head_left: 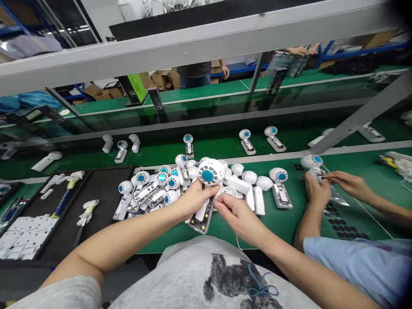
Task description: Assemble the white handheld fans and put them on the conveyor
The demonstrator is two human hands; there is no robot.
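Observation:
My left hand (195, 199) is wrapped round the neck of a white handheld fan (211, 172) with a blue hub. The fan's handle points down towards me, its cover off and a circuit board showing. Close beside that neck, my right hand (234, 211) is closed, thumb and fingertips pinched together; what they hold, if anything, is hidden. A white round grille (229, 191) shows just behind my right fingers. Beyond both hands lies a heap of similar fans (162, 178), several with open handles. White handle covers (259, 201) lie right of the heap.
Black trays (104, 184) on the left hold white parts and a screwdriver-like tool (62, 197). More fans (247, 141) stand along the green conveyor (219, 150). At right, a co-worker's hands (317, 189) work on another fan, near black discs (343, 227). A grey shelf beam (186, 53) crosses overhead.

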